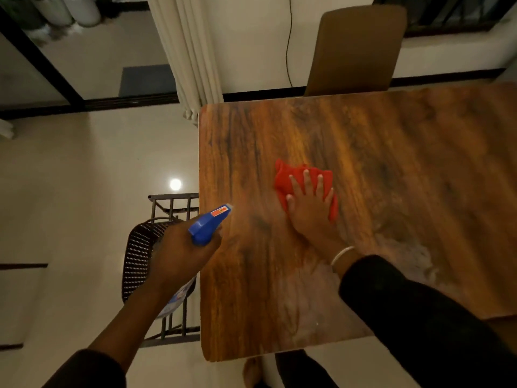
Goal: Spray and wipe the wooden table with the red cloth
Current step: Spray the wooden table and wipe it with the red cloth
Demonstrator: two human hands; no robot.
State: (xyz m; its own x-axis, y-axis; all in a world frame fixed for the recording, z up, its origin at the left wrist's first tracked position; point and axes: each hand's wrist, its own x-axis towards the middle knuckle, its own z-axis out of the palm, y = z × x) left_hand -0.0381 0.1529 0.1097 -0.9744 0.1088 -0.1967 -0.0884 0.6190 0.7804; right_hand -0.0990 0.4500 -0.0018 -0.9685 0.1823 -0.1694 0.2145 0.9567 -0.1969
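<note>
Wooden table [363, 163]: fills the right, pale damp smears near.
Red cloth [288, 177]: mid-table, flat beneath right hand [310, 208], fingers spread.
Spray bottle [208, 225]: left hand [181, 256] wrapped around it, nozzle aimed right and far, toward the bare wood left of the cloth.

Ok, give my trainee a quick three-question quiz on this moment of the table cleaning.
1. True or false: the right hand lies flat on the red cloth.
2. Which hand grips the blue spray bottle? A) left B) right C) neither
3. Fill in: the bottle's nozzle points toward the wooden ____.

Key:
1. True; the fingers are spread over the cloth.
2. A; the left hand is wrapped round it, beside the table's left edge.
3. table.
</note>
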